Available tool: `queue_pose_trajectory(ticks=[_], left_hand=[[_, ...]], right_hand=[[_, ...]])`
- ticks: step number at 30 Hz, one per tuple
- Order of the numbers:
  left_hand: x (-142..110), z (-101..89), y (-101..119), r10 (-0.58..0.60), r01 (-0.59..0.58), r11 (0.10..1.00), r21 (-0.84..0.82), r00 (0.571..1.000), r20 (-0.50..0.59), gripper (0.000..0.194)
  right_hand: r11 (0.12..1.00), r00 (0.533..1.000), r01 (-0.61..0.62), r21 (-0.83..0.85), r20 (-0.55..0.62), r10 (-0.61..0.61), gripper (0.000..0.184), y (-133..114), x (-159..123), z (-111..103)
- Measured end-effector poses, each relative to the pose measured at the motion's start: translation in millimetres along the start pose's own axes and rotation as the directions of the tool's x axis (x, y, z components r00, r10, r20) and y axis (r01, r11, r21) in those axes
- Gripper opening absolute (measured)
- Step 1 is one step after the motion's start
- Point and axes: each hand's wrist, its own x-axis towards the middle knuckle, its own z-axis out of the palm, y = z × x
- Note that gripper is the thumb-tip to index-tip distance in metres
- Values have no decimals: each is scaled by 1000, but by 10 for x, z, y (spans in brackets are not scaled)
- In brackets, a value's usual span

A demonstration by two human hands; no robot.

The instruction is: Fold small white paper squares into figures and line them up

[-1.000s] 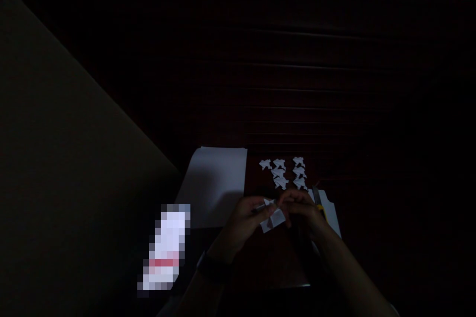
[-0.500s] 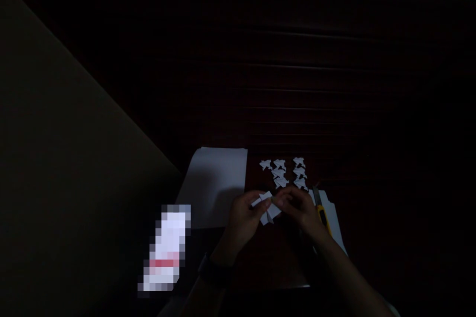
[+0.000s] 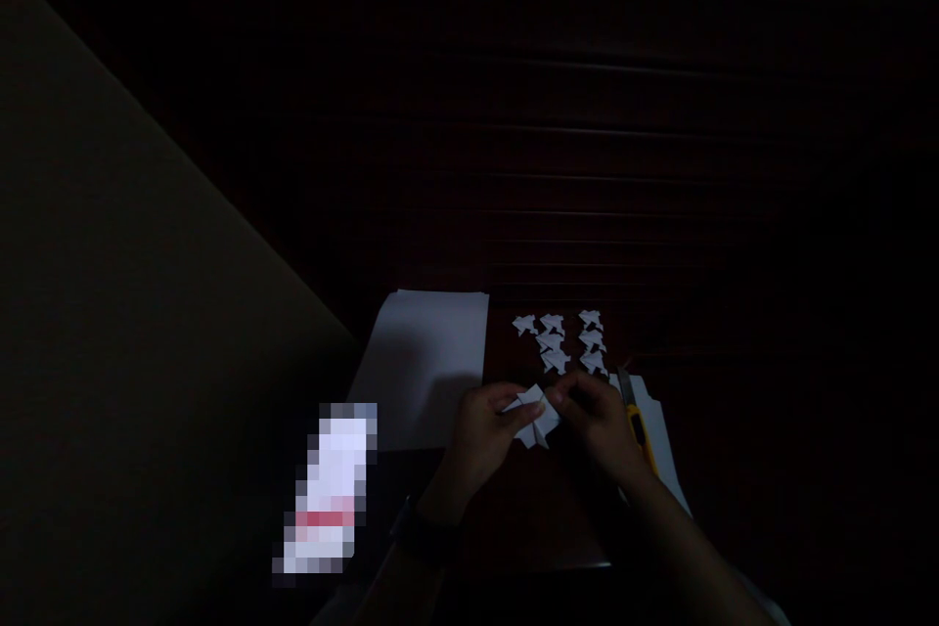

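A small folded white paper [image 3: 539, 425] is held up over the dark table, its creased flaps sticking out to several sides. My left hand [image 3: 484, 430] pinches it from the left, thumb lying across its front. From the right, my right hand [image 3: 596, 419] has its thumb and finger closed at the paper's upper right edge. Just beyond my hands lie several small folded paper figures [image 3: 556, 361], grouped in uneven columns on the table. Fine folds are hard to make out in the dim light.
A stack of white paper sheets [image 3: 432, 333] lies to the left. On the right, a yellow utility knife [image 3: 640, 430] rests on white paper [image 3: 664, 440]. A bright pixelated patch [image 3: 330, 479] is at lower left. Dark ridged panelling [image 3: 550, 181] stands behind the table [image 3: 543, 538].
The folded paper has shifted slightly right and down, and turned a little in my fingers. My left thumb has slid right across it. The other things have stayed put.
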Motion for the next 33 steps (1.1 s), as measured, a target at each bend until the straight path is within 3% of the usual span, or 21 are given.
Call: queue_pose_trajectory(ticks=[5, 11, 15, 21, 26, 33], left_hand=[[-10, -8, 4, -30, 30, 1000, 3, 998, 48, 23], [-23, -47, 50, -74, 88, 990, -114, 989, 125, 22], [-24, -44, 54, -101, 111, 987, -113, 990, 97, 23], [-19, -27, 33, -31, 31, 1000, -2, 999, 28, 20], [-30, -17, 23, 59, -57, 984, 166, 998, -8, 30], [-46, -20, 15, 84, -98, 968, 230, 994, 68, 26]], right_hand=[[996, 1000, 17, -82, 4, -17, 11, -8, 9, -14], [1000, 999, -11, 2, 33, 11, 14, 30, 27, -6], [1000, 999, -10, 8, 44, 10, 14, 31, 26, -16], [1000, 997, 4, -28, 80, -2, 13, -37, 28, -3], [995, 988, -104, 5, 117, 103, 14, -4, 39, 7], [988, 983, -149, -31, 101, 152, 14, 70, 34, 14]])
